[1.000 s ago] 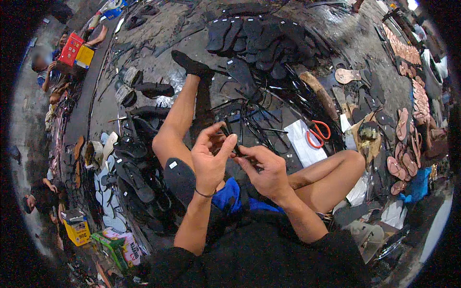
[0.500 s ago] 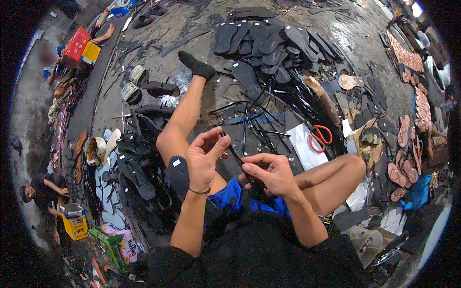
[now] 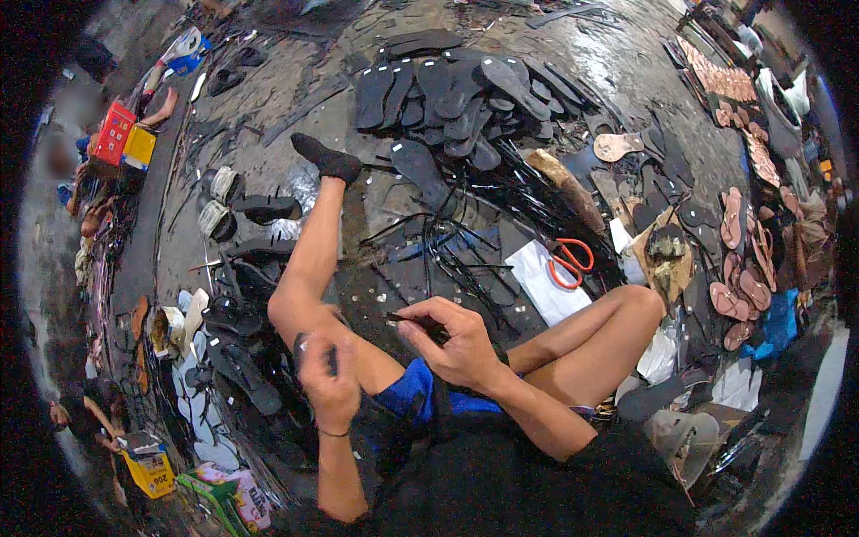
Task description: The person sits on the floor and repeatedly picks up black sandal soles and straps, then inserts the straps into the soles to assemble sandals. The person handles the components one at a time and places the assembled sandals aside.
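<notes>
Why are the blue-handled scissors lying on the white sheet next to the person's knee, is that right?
Not quite: the scissors have orange-red handles, not blue. The head view shows them lying on the white sheet on the floor, just beyond the person's bent knee, as you said.

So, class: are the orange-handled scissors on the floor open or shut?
Shut, it seems: the orange-handled scissors lie flat on a white sheet, their two handle loops close together. The blades are too small to see.

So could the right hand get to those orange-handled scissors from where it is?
Probably yes. The scissors lie in the open on a white sheet, ahead of the bent right knee. The right hand already pinches a thin dark strip, though, so it would need freeing first.
</notes>
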A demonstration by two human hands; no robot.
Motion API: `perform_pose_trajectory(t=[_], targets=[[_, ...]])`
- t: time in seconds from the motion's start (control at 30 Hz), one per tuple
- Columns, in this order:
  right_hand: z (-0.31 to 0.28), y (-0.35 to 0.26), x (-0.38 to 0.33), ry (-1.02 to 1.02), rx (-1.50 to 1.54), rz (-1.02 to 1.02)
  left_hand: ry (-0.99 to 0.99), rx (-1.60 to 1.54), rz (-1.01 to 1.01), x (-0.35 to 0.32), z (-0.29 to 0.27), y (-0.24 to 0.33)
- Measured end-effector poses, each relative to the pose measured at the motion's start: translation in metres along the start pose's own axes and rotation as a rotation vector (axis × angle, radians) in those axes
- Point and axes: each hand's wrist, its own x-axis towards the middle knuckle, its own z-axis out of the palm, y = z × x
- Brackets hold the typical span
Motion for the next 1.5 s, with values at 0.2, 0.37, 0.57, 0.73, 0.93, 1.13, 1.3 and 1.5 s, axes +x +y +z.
perform_pose_trajectory(t=[0.2, 0.37, 0.57, 0.73, 0.93, 1.13, 1.3, 1.5], targets=[[0.013, -0.007, 0.006, -0.171, 0.182, 0.189, 0.097, 0.337, -0.010, -0.034, -0.033, -0.040], [0.013, -0.025, 0.006, -0.222, 0.114, 0.162, 0.109, -0.124, -0.022, -0.019, -0.007, 0.043], [0.011, -0.026, 0.000, -0.222, -0.002, 0.195, 0.069, -0.372, -0.107, -0.024, 0.013, 0.050], [0.006, -0.019, -0.008, -0.212, -0.065, 0.136, -0.001, -0.306, -0.079, -0.035, 0.017, 0.043], [0.026, -0.001, -0.017, -0.096, -0.097, 0.149, 0.019, -0.062, 0.116, -0.040, 0.025, 0.035], [0.036, 0.013, -0.033, -0.220, -0.129, 0.080, -0.093, -0.255, -0.060, -0.043, 0.013, -0.004], [0.026, 0.026, -0.041, -0.307, -0.251, 0.131, -0.163, -0.312, -0.092, -0.041, 0.016, 0.016], [0.003, 0.022, -0.029, -0.536, -0.312, 0.190, -0.207, -0.421, -0.122, -0.039, 0.022, 0.013]])
